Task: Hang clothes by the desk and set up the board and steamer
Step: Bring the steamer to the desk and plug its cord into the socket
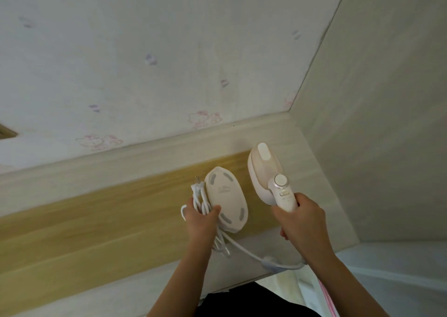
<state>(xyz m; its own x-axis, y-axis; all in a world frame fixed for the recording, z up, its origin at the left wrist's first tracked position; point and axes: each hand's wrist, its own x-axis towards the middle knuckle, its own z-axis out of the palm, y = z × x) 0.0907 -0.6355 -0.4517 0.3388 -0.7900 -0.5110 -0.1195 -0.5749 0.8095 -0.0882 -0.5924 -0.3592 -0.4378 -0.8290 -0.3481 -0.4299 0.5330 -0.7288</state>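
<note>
Right hand [300, 217] grips the steamer [266, 171] by its handle, centre-right of frame. The long axis runs up-frame, head toward the wall [145, 50]. Left hand [202, 220] clamps the oval base [226, 195] and coiled cord [199, 198] over the tabletop [96, 220].

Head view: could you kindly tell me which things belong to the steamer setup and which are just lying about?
For the job: steamer, in the right grip; oval base and coiled cord, in the left grip.
Just there: wooden surface; patterned wallpaper; pink-striped item at lower right.
</note>
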